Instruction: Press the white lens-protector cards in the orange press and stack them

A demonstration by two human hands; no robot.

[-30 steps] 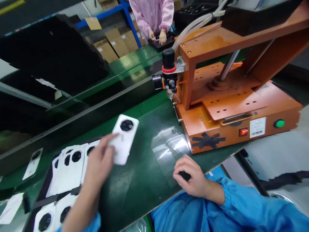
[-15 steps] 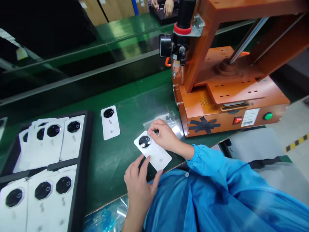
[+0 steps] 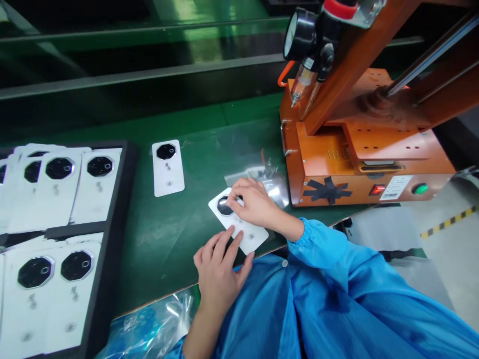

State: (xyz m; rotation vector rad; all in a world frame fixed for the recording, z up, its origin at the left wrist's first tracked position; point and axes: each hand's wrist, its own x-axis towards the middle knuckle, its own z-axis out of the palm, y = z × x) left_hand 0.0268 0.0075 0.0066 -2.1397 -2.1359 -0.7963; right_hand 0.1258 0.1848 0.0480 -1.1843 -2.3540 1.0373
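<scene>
A white panel [image 3: 255, 238] with a black octagonal camera area lies tilted on the green table near its front edge. My left hand [image 3: 220, 269] has its fingers spread, fingertips touching the panel's lower left side. Over the upper right of the panel is my right hand [image 3: 254, 202], its thumb and index finger pinched together at the camera area; whatever they hold is too small or hidden to name. A second white panel [image 3: 169, 174] lies flat to the left, apart from both hands.
An orange press [image 3: 325, 169] with a pressure gauge [image 3: 297, 37] stands at the right. Clear film [image 3: 275, 187] lies beside it. On the left is a black tray [image 3: 112, 227] of several white panels. A clear plastic bag [image 3: 149, 324] shows below the table edge.
The view has shifted, so the press appears further right. My right hand has moved from the panel's upper right edge over the camera area, partly covering it. My left hand stays at the panel.
</scene>
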